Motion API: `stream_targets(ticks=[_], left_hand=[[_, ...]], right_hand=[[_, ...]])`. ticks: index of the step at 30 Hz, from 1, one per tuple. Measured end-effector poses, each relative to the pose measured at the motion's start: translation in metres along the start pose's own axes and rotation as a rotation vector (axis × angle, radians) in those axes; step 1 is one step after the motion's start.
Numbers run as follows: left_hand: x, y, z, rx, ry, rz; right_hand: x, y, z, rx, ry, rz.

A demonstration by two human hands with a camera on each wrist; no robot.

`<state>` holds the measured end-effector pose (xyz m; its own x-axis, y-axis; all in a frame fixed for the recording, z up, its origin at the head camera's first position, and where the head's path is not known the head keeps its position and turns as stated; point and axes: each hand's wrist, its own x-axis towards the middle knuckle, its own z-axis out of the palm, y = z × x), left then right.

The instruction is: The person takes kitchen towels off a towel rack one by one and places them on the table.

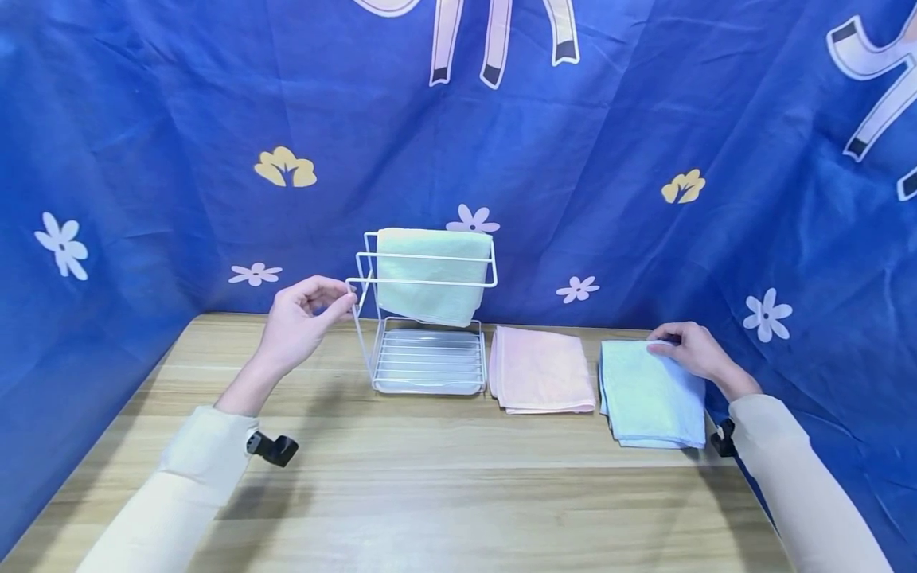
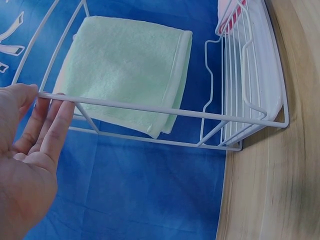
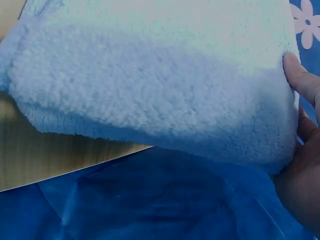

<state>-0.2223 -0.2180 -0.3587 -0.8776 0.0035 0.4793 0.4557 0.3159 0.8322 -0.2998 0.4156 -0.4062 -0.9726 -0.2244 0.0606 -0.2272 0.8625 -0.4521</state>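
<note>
A white wire rack [image 1: 430, 282] stands at the back of the table. My left hand [image 1: 297, 318] pinches its upper front left corner between thumb and fingers; in the left wrist view, fingertips [image 2: 65, 110] lie against the wire. Folded over the rack's rear top bar hangs a pale green towel [image 2: 125, 65]. On the right, my right hand [image 1: 695, 350] grips the far edge of a folded light blue towel [image 1: 652, 398]. The right wrist view has the thumb [image 3: 300, 80] on top of that towel, the other fingers partly hidden beneath.
Between the rack and the blue towel lies a folded pink towel [image 1: 540, 370]. A whitish tray [image 1: 430, 388] sits in the rack's base under several wires. Blue printed cloth [image 1: 344, 199] hangs closely behind and along both sides of the wooden table [image 1: 444, 493].
</note>
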Motion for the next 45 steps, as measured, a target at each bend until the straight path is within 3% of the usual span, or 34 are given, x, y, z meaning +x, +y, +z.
stream_targets(ticks=[15, 45], left_hand=[[-0.001, 0.001, 0.000, -0.015, -0.005, 0.008], [-0.001, 0.001, 0.001, 0.023, -0.002, 0.005]], right_hand=[[0.027, 0.007, 0.015, -0.010, -0.012, 0.053], [0.055, 0.009, 0.033, -0.037, -0.088, 0.198]])
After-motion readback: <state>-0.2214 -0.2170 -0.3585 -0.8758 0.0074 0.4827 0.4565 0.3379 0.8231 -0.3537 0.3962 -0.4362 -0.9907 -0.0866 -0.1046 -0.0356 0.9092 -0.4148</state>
